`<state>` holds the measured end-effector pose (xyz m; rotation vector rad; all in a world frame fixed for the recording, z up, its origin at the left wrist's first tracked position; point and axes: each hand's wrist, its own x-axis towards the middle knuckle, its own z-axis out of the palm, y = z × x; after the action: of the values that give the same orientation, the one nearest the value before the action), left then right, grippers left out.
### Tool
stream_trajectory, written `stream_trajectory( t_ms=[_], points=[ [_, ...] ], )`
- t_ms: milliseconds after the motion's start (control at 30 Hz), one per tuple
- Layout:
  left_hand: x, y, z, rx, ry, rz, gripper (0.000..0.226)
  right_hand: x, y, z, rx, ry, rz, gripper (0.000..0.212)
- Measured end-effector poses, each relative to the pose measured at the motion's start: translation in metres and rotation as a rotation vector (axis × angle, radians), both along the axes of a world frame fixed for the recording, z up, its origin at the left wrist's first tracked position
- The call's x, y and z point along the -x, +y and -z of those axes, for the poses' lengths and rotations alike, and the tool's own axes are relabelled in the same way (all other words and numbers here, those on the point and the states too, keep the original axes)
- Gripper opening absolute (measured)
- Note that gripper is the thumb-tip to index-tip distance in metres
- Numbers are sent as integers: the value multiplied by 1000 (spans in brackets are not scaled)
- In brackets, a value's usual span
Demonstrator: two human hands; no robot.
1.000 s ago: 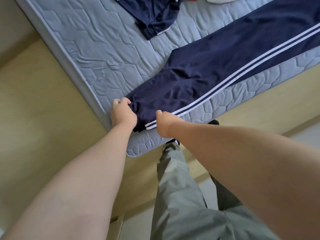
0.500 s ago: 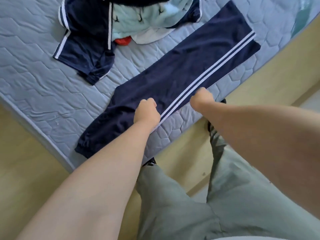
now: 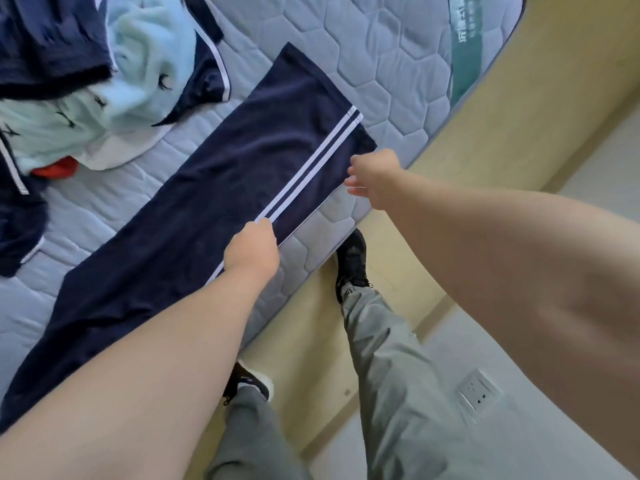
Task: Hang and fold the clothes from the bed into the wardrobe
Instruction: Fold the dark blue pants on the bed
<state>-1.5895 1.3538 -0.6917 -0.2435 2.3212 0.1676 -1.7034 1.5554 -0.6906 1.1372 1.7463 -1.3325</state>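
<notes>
Navy trousers with two white side stripes lie flat and stretched out diagonally across the grey quilted mattress. My left hand sits on their near edge at the stripes, fingers curled down onto the fabric. My right hand is at the trousers' far end, by the corner where the stripes finish, with its fingers loosely apart and just touching the edge. A heap of other clothes lies at the upper left: a light blue garment, a navy top with white trim, and something red.
The pale wooden bed frame runs along the mattress's near side. My legs in grey trousers and black shoes stand against it. A wall socket shows at the lower right. No wardrobe is in view.
Both hands left the trousers' cuff and slid along the near edge toward the other end. The view swung the same way, bringing the clothes heap and the mattress end into sight.
</notes>
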Motion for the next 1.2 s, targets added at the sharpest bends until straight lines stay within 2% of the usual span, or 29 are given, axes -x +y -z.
stream_trajectory(
  t_ms=[167, 233, 333, 467, 633, 767, 967, 1033, 1133, 1200],
  points=[
    [12, 1, 13, 61, -1, 108, 13, 26, -5, 21, 105, 27, 94, 10],
    [16, -1, 20, 71, -15, 139, 15, 34, -9, 25, 83, 15, 163, 5],
    [20, -2, 32, 72, -41, 170, 23, 45, -11, 34, 57, -52, 338, 14],
    [24, -4, 42, 90, -37, 174, 28, 52, -11, 52, -57, 48, 222, 24],
    [20, -9, 46, 122, -45, 181, 33, 53, -8, 58, -74, 87, 165, 12],
    [13, -15, 47, 162, -90, 241, 41, 52, -6, 57, -53, 124, 189, 13],
    [0, -26, 55, 185, -102, 217, 52, 47, -11, 54, -40, 220, 233, 17],
    [-3, -28, 57, 179, -79, 193, 49, 45, -13, 51, -56, 239, 262, 18],
    [-6, -28, 59, 122, 15, 132, 31, 43, -17, 49, -83, 258, 308, 18],
    [-5, -28, 59, 90, 75, 129, 34, 43, -19, 45, -88, 263, 333, 14]
  ],
)
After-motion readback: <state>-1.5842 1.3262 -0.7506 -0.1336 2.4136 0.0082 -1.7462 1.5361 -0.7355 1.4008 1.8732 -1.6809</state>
